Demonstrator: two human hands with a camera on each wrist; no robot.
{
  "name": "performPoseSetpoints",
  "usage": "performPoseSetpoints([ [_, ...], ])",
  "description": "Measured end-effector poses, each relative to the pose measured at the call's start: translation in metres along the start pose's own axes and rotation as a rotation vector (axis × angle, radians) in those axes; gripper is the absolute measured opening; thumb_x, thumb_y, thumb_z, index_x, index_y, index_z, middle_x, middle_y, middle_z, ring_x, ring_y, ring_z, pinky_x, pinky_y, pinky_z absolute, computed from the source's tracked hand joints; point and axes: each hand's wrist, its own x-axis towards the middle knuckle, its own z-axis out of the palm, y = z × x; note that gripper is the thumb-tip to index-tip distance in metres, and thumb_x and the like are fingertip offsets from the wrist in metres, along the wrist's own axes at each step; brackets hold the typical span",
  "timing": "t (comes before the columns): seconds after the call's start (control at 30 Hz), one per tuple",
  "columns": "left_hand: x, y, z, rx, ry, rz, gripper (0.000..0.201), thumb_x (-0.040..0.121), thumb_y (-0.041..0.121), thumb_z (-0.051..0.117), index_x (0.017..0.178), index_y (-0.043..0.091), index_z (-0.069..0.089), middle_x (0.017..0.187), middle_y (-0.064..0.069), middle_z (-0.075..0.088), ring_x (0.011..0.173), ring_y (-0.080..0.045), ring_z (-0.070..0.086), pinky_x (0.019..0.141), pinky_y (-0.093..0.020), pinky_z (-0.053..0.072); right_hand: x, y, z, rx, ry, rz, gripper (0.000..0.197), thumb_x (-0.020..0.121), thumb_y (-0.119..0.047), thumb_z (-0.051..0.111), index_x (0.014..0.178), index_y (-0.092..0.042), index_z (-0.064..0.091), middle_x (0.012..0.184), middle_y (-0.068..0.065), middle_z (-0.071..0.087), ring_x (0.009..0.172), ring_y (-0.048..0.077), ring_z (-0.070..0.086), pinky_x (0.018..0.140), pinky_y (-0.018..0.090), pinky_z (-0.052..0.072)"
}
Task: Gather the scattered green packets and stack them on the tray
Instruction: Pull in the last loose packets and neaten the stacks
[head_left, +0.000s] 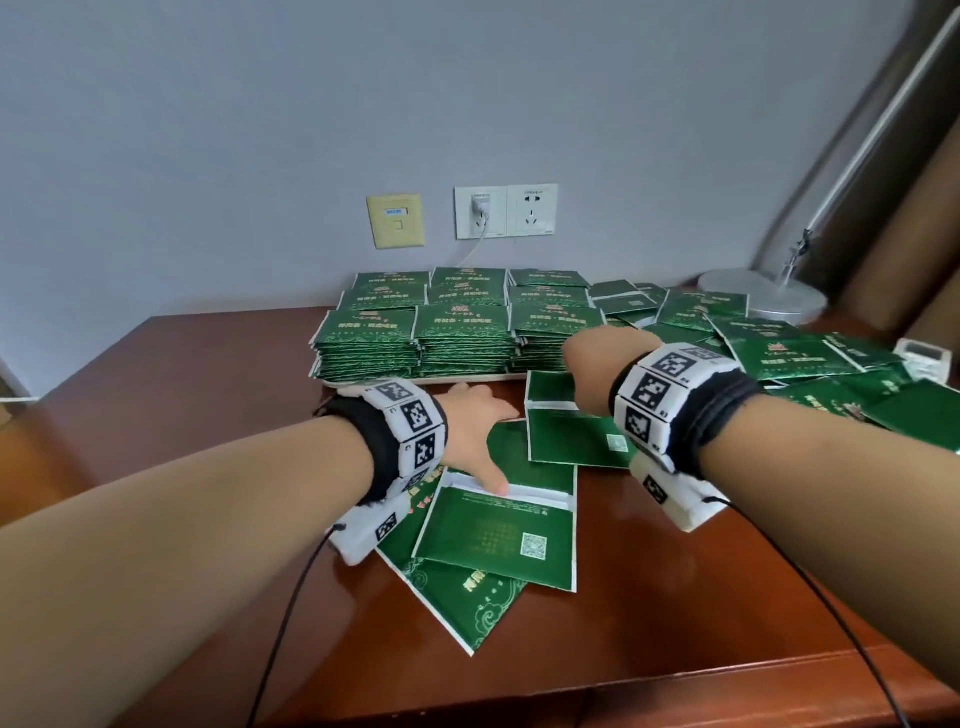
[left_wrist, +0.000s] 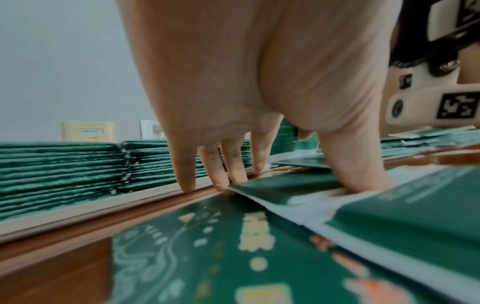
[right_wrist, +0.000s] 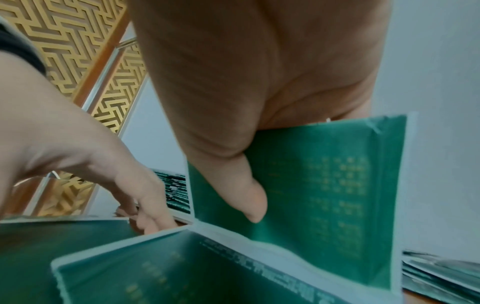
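At a brown desk (head_left: 208, 395), the left hand (head_left: 475, 415) presses flat, fingers spread, on loose green packets (head_left: 498, 540) before the stacked tray (head_left: 415, 378), while the right hand (right_wrist: 259, 102) pinches one packet (right_wrist: 324, 185) upright.

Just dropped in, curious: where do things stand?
Left hand pressing loose packets. Right hand gripping one packet. Tray stacked high. Scattered pile remains.

Standing at the far right corner of the reddish-brown wooden desk (head_left: 208, 405): a silver lamp base (head_left: 763, 293). Sitting on the grey wall (head_left: 260, 130): a yellowish network plate (head_left: 396, 221) beside white sockets (head_left: 506, 211), a charger (head_left: 480, 207) plugged in.
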Motion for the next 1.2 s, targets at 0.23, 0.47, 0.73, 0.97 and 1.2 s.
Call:
performPoseSetpoints([
  [0.23, -0.001, -0.003, -0.003, 0.094, -0.017, -0.048, 0.090, 0.072, 0.048, 0.078, 0.143, 0.015, 0.034, 0.128, -0.010, 0.042, 0.115, -0.025, 0.045, 0.097, -0.035, 0.043, 0.003, -0.004, 0.016, 0.049, -0.048, -0.028, 0.014, 0.080, -0.019, 0.056, 0.091, -0.015, 0.061, 0.078, 0.001, 0.059, 0.073, 0.021, 0.059, 0.062, 0.030, 0.052],
  [0.47, -0.016, -0.029, -0.018, 0.132, 0.201, -0.137, 0.060, 0.078, 0.037, 0.075, 0.126, 0.012, 0.049, 0.110, -0.001, 0.056, 0.096, -0.020, 0.054, 0.079, -0.030, 0.046, -0.004, -0.014, 0.017, 0.056, -0.200, -0.117, 0.049, 0.075, -0.038, 0.072, 0.114, -0.017, 0.052, 0.109, 0.004, 0.059, 0.094, 0.025, 0.060, 0.077, 0.034, 0.053],
  [0.73, -0.038, -0.051, -0.010, 0.075, 0.125, -0.026, 0.036, 0.072, 0.043, 0.077, 0.078, 0.022, 0.048, 0.090, 0.004, 0.053, 0.079, -0.016, 0.051, 0.068, -0.031, 0.045, -0.001, -0.024, 0.013, -0.020, -0.334, -0.111, 0.087, 0.061, -0.061, 0.077, 0.129, -0.012, 0.052, 0.121, 0.004, 0.061, 0.111, 0.025, 0.056, 0.092, 0.040, 0.049],
  [0.97, -0.040, -0.054, 0.007, 0.059, -0.017, 0.013, 0.108, 0.054, 0.062, 0.081, 0.141, 0.031, 0.025, 0.132, 0.009, 0.034, 0.124, -0.013, 0.030, 0.106, -0.036, 0.034, -0.007, -0.031, 0.010, 0.028, -0.358, -0.069, 0.084, 0.074, -0.045, 0.076, 0.136, -0.005, 0.035, 0.120, 0.006, 0.057, 0.097, 0.022, 0.058, 0.074, 0.030, 0.049],
  [1.2, -0.044, -0.050, 0.009, 0.094, 0.004, -0.009, 0.094, 0.064, 0.065, 0.072, 0.138, 0.026, 0.031, 0.113, 0.006, 0.037, 0.102, -0.013, 0.045, 0.090, -0.036, 0.046, -0.003, -0.031, 0.015, 0.043, -0.360, -0.058, 0.102, 0.070, -0.045, 0.078, 0.142, -0.011, 0.014, 0.126, 0.010, 0.050, 0.104, 0.028, 0.057, 0.079, 0.037, 0.051],
])
